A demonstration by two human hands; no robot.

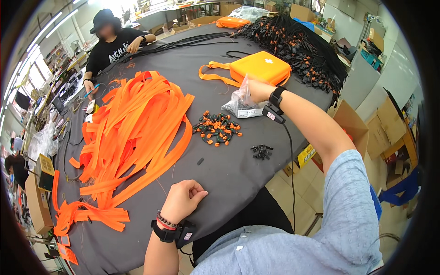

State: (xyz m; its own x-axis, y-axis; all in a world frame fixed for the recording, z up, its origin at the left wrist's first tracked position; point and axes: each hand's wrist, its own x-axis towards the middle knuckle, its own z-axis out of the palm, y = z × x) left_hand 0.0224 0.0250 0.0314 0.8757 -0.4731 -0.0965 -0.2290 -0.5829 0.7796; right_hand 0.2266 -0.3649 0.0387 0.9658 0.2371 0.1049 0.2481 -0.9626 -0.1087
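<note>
My left hand (183,198) rests at the near edge of the table, its fingers curled closed. Whatever it may hold is hidden. Farther off, my right hand (260,91) is at the mouth of a clear plastic bag (239,101) with small dark contents; its fingers are hidden there. Just beyond that hand lies an orange zip case (261,68) with a strap. Between my hands sit a pile of black-and-orange zipper pulls (217,128) and a smaller heap of black pieces (261,152). One small black piece (200,161) lies alone beyond my left hand.
A large heap of orange zipper tape (133,133) covers the table's left side. Black cords with orange ends (298,55) are piled at the far right. Across the table (229,174) a person (112,46) in black works. Cardboard boxes (350,123) stand at the right.
</note>
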